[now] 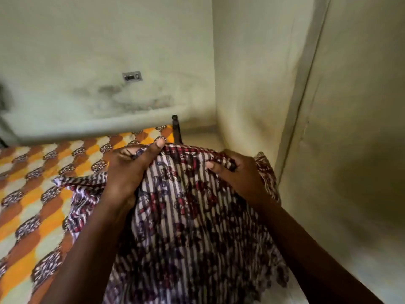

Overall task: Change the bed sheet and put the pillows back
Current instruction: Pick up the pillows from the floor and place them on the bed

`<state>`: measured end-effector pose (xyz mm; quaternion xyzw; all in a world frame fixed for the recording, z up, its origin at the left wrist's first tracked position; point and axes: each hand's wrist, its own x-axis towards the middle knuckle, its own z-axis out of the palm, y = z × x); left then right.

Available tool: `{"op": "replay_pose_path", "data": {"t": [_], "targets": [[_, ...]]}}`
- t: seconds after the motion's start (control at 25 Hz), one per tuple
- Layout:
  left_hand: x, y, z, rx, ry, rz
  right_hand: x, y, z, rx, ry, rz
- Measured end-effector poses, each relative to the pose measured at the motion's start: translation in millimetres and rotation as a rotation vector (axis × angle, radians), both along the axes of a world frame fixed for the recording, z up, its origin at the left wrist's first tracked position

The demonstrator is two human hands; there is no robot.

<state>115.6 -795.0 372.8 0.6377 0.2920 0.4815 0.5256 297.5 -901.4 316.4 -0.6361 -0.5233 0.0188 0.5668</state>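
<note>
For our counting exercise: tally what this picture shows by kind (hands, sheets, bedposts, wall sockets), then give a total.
Hands: 2, left hand and right hand
Sheets: 2, striped sheet and orange sheet
Bedpost: 1
Wall socket: 1
Total: 6

The left hand (129, 172) and right hand (238, 172) are bare. The forearms (87, 238) are uncovered from the wrists to the lower edge of the view. The thumbnails, the only nails plainly visible, are short, rounded and pale.
</note>
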Motion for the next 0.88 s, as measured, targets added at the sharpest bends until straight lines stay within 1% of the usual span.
{"op": "replay_pose_path", "data": {"t": [0.08, 0.16, 0.24, 0.32, 0.4, 0.48, 0.52, 0.56, 0.6, 0.68, 0.76, 0.88], "targets": [[7, 8, -15, -0.047, 0.012, 0.061, 22, 23, 9, 0.068, -0.072, 0.049], [25, 25, -31, -0.078, 0.039, 0.115, 49, 52, 16, 0.104, -0.059, 0.147], [49, 49, -39, -0.023, 0.094, 0.179, 80, 85, 25, 0.131, -0.073, 0.228], [74, 80, -41, 0.06, 0.193, 0.162, 110, 121, 36, 0.107, -0.11, 0.281], [94, 106, -47, 0.06, 0.336, 0.046, 136, 154, 46, 0.121, -0.128, 0.322], [116, 137, -68, 0.063, 0.519, 0.036, 158, 198, 53, 0.151, -0.133, 0.399], [131, 150, -82, 0.084, 0.576, 0.058, 166, 221, 51, 0.135, -0.158, 0.439], [146, 160, -94, 0.105, 0.587, 0.093, 174, 245, 45, 0.102, -0.178, 0.47], [161, 169, -107, 0.103, 0.559, 0.151, 180, 266, 37, 0.068, -0.193, 0.483], [186, 190, -127, 0.031, 0.478, 0.332, 190, 307, 23, 0.032, -0.255, 0.504], [203, 213, -139, -0.04, 0.444, 0.482, 200, 342, 16, 0.017, -0.318, 0.543], [229, 253, -159, -0.103, 0.419, 0.637, 226, 403, 3, 0.03, -0.31, 0.644]]}}
